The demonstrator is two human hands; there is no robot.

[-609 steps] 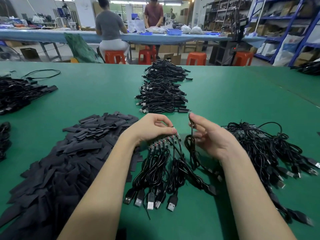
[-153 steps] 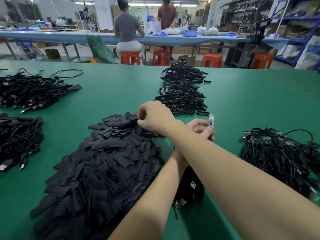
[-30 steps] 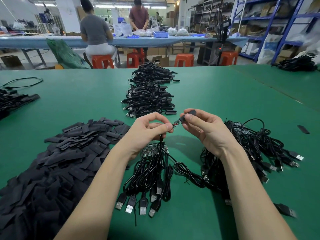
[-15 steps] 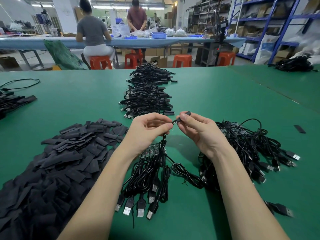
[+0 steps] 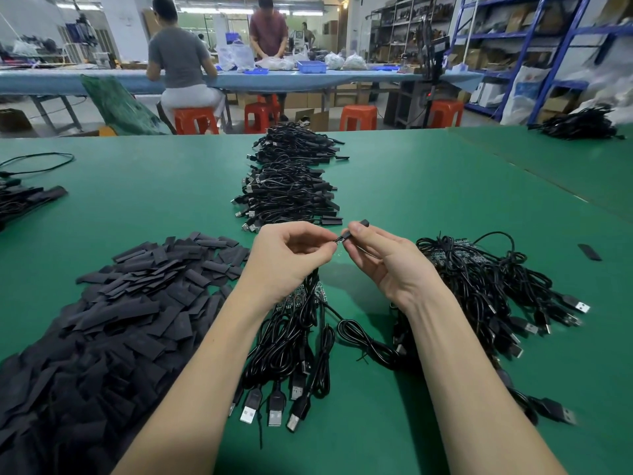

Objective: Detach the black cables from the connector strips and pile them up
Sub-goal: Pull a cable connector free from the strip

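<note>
My left hand [image 5: 291, 258] pinches the end of a black cable [image 5: 359, 341] that loops down onto the green table [image 5: 428, 186]. My right hand [image 5: 387, 262] pinches a short black sleeve [image 5: 356, 229] fitted over that cable end, fingertips of both hands almost touching. Under my left wrist lies a connector strip [image 5: 301, 298] with several black cables [image 5: 284, 358] attached, their USB plugs pointing toward me. A second bundle on connector strips [image 5: 479, 279] lies to the right of my right hand. Beyond my hands lies a long pile of loose cables [image 5: 291, 186].
A large heap of flat black sleeves [image 5: 120, 320] covers the table to the left. More cables lie at the far left edge [image 5: 27, 200] and far right [image 5: 579, 125]. One stray sleeve [image 5: 589, 252] lies at the right. Two people work at a blue bench behind.
My hands have drawn closer together and the black sleeve has slid over the small board at the cable end, which no longer shows.
</note>
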